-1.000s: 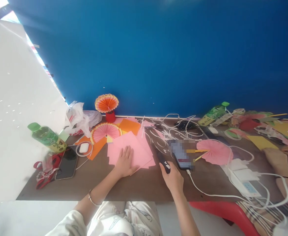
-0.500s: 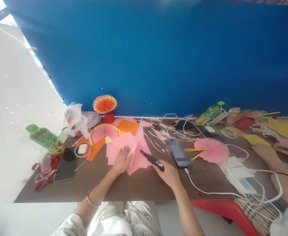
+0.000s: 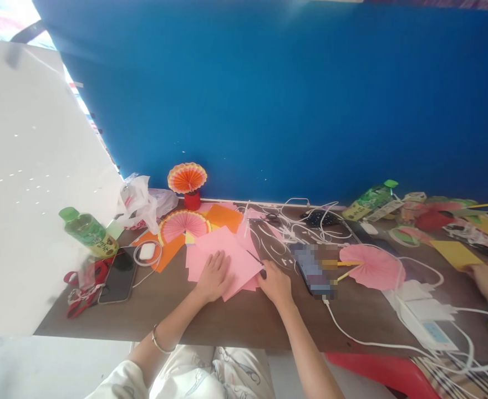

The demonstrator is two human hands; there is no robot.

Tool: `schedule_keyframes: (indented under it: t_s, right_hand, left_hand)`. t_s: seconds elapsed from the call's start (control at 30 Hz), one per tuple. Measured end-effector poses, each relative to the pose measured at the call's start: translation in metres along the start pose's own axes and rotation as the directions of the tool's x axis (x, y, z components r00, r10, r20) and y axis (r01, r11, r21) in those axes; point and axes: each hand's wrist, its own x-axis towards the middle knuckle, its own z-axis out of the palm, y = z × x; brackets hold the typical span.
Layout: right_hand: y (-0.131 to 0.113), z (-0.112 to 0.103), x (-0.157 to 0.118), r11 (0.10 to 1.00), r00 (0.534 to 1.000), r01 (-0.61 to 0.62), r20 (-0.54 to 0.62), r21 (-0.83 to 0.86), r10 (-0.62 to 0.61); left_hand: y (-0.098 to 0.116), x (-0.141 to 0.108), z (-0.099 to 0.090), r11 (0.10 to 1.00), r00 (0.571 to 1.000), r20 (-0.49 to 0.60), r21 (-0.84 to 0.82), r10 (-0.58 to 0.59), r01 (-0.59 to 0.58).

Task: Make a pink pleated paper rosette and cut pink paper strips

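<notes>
Pink paper sheets (image 3: pixel 238 263) lie in a loose stack in front of me. My left hand (image 3: pixel 217 274) rests flat on the top sheet, fingers stretched out. My right hand (image 3: pixel 275 282) is closed around a slim black tool (image 3: pixel 255 257) at the stack's right edge. Its thin dark end points up and left over the paper; most of its handle is hidden by my fingers, and its exact kind is unclear. Behind the sheets lie orange paper (image 3: pixel 226 216) and a pleated pink-and-yellow paper fan (image 3: pixel 184 226).
Left are a phone (image 3: pixel 118 277), a white charger (image 3: pixel 147 251) and a green bottle (image 3: pixel 89 233). White cords and strips (image 3: pixel 289 233) tangle behind. Rightward lie another phone (image 3: pixel 313 269), a pink fan (image 3: pixel 372 267) and a power strip (image 3: pixel 429 327). A co-worker's hand (image 3: pixel 487 280) touches yellow paper.
My right hand has turned the black tool, so less of it shows, and drawn closer to the paper. The top pink sheet now lies flatter. The camera view has shifted slightly left.
</notes>
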Motion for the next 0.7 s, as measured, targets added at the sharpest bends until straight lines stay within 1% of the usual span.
schedule_keyframes:
  t_s: [0.23, 0.4, 0.7]
  right_hand:
    - [-0.004, 0.011, -0.002, 0.999, 0.998, -0.035, -0.057, -0.032, 0.033]
    - [-0.008, 0.016, -0.006, 0.996, 0.992, -0.062, -0.113, -0.059, 0.055]
    - [-0.009, 0.021, -0.007, 0.995, 0.987, -0.076, -0.147, -0.070, 0.064]
  left_hand:
    - [0.003, -0.001, 0.008, 0.997, 1.000, -0.019, 0.080, 0.025, -0.023]
    - [0.004, -0.003, 0.007, 0.995, 0.999, -0.038, 0.098, 0.029, -0.026]
    - [0.006, -0.002, 0.004, 0.996, 1.000, 0.004, 0.089, 0.023, -0.024]
